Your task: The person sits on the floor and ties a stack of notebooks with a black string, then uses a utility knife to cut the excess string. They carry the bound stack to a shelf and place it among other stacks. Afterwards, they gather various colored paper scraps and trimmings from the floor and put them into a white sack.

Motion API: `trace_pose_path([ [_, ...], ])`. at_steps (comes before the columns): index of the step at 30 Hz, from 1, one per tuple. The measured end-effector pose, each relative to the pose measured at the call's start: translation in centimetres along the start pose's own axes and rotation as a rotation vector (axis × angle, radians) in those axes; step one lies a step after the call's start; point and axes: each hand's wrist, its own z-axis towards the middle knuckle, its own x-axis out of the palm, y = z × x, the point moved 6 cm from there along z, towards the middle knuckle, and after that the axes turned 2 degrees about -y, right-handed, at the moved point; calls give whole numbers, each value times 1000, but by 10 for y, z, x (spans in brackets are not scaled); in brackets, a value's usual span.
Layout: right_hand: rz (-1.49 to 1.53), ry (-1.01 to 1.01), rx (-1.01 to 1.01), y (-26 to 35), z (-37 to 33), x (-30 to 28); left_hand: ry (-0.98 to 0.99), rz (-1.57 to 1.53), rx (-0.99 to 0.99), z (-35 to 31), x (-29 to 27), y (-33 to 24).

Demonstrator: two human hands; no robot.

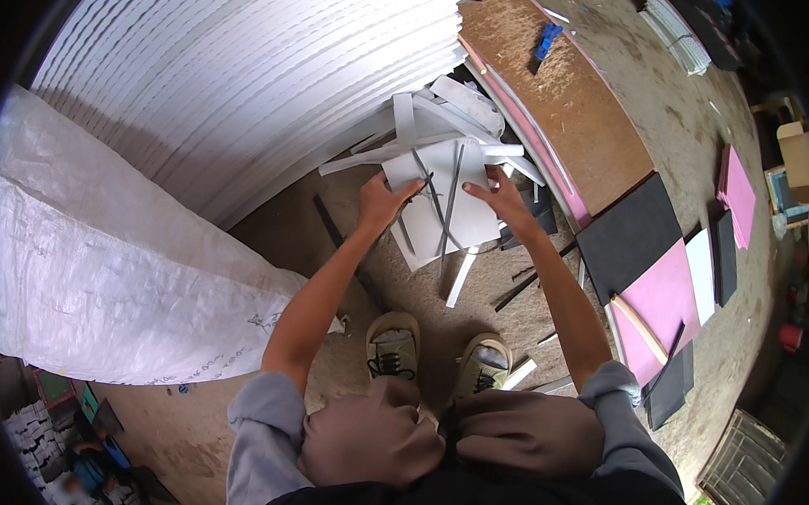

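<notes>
A white square sheet point(475, 223) is held between my two hands, low over the floor. My left hand point(384, 204) grips its left edge, with the thumb on top. At the opposite edge my right hand point(504, 200) pinches the sheet, thumb also on top. Several thin black strips point(453, 191) lie loose across the sheet, some of them crossing. Beyond and partly under it is a heap of white offcuts point(470, 105). The fingers beneath the sheet are hidden.
A tall stack of white sheets point(259, 86) rises ahead left, beside a large white wrapped bundle point(139, 257). To the right stand a brown board point(569, 107), a black sheet point(632, 233) and a pink sheet point(658, 294). A blue clamp point(547, 40) rests on the brown board.
</notes>
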Motion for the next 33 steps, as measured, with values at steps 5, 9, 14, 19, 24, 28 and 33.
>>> trace_pose_path([
  [5,-372,-438,-260,27,-13,-34,-140,-78,-64,5,-3,-22],
  [9,-247,-743,-337,40,-36,-52,-252,-257,-304,2,8,-9],
  [14,497,-436,34,-2,-29,-8,-264,-329,-365,-6,23,-15],
  [19,419,-344,111,-5,-27,8,-345,-25,-109,-25,32,-41],
  [24,272,-389,148,-10,-32,13,-309,315,-300,-49,39,-47],
  [28,213,-420,156,-26,-26,2,-275,264,-183,-55,46,-48],
  [33,135,-506,189,-40,-17,-10,-256,262,-43,-52,61,-38],
])
